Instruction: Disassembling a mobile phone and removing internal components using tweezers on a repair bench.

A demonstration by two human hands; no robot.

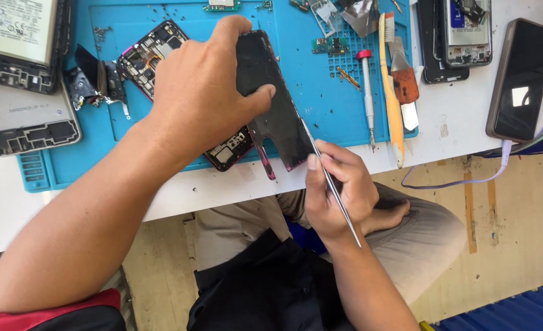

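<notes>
Black phone back cover (271,101) is lifting off the opened phone (161,61) over the blue mat (320,92); left hand (201,92) is gripping it, right hand (336,190) is pinching a metal pry tool (330,181) at its edge. Prying seems underway; next calls for gentle, steady leverage.

A white table (449,132) carried a blue work mat (320,104) under the left hand (201,92). Beyond the right hand (336,190), a screwdriver (368,92) and toothbrush (391,92) lay on the mat; further right, a dark phone (521,79) rested on the bare tabletop.
</notes>
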